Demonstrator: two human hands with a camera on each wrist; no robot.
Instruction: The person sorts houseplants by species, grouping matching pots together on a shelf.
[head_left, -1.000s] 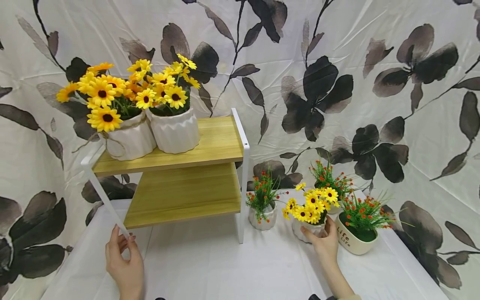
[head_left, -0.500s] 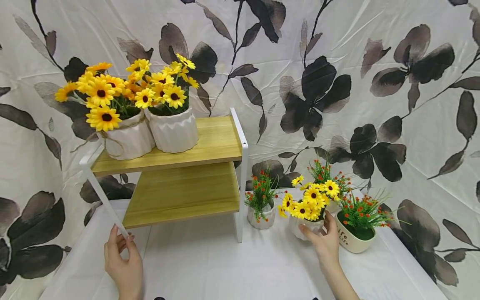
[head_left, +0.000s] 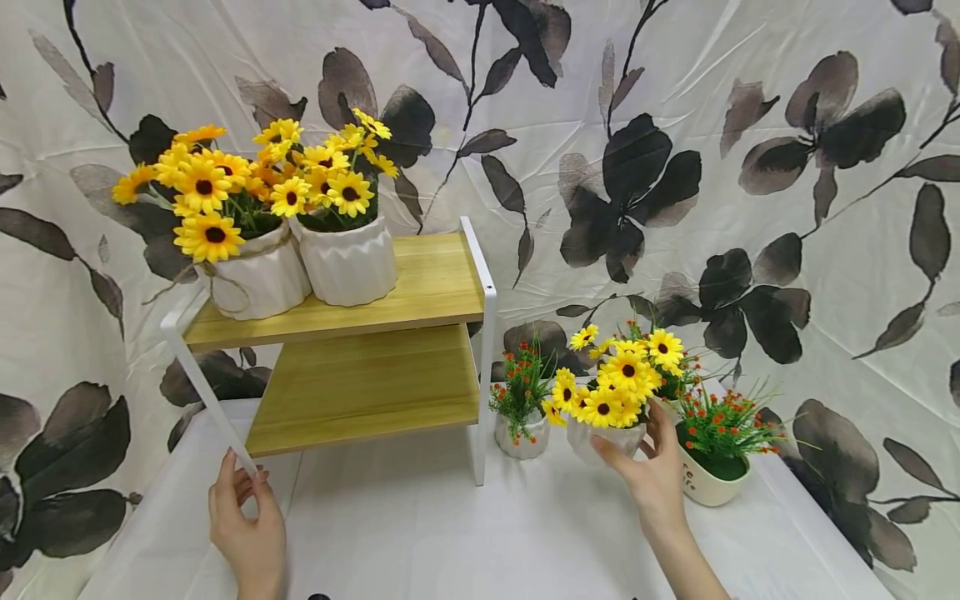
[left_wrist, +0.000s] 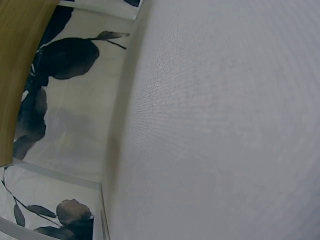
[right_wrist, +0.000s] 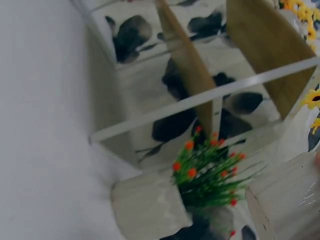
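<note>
My right hand [head_left: 656, 475] grips a white pot of yellow flowers [head_left: 600, 442], thumb on the near side and fingers behind. In the right wrist view this white pot [right_wrist: 287, 200] appears raised off the table. My left hand [head_left: 247, 525] pinches the slanting white leg of a two-tier wooden shelf [head_left: 375, 392] at its lower left. Two more white pots of yellow flowers, one with twine [head_left: 258, 279] and one plain [head_left: 348, 267], stand on the upper board. In the left wrist view, the hand is out of sight; a wooden board [left_wrist: 22, 65] shows.
Right of the shelf stands a small white pot with red-dotted greenery [head_left: 525, 433]. A cream lettered pot [head_left: 716, 483] stands beside my right hand, with another red-flowered plant [head_left: 678, 367] partly hidden behind. A white cloth covers the table [head_left: 450, 542]; a flower-printed curtain [head_left: 750, 208] hangs behind.
My right hand has lifted the pot of yellow flowers and shifted it slightly left, nearer the small red-flowered pot. My left hand keeps its place on the shelf leg.
</note>
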